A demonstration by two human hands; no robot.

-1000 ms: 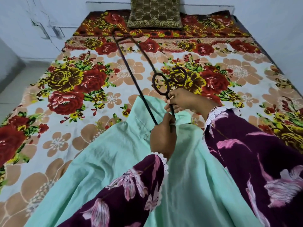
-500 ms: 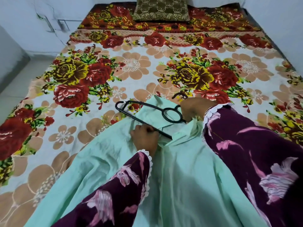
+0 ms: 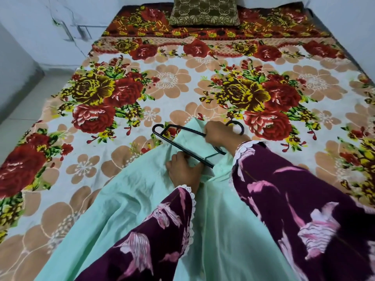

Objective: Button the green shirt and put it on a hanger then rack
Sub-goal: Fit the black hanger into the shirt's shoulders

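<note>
Green shirt (image 3: 129,201) lies spread on the bed (image 3: 182,94), collar end away from the person, hem running off the near edge of view. It covers the near-centre of the floral bedsheet (image 3: 97,151).

Black hanger (image 3: 183,142) lies at the collar end, partly on the shirt. One shoulder end sticks out left past the collar onto the sheet; the rest goes under the hands. Its hook (image 3: 236,126) shows just beyond the right grip, over the sheet.

Right grip (image 3: 220,134): clenched on the hanger at its middle, near the neck, fingers wrapped over the upper bar. Collar fabric sits right under and left of this grip, touching it.

Left grip (image 3: 183,169): just near-side and left of the right one, pressing down on the shirt by the collar opening. Fingers curled into the cloth, thumb side touching the hanger's lower bar. Pinching cloth, the bar, or both: can't tell, fingertips hidden.

Both arms in dark maroon sleeves w/ pink flower print and white lace cuffs (image 3: 190,199). Left sleeve (image 3: 154,240) lies over the shirt body; right sleeve (image 3: 304,209) crosses its right side.

Well beyond both grips, at the far end of the bed, a brown-gold patterned cushion (image 3: 204,12) sits against the wall. Pale floor (image 3: 22,110) shows far left of the left grip.
</note>
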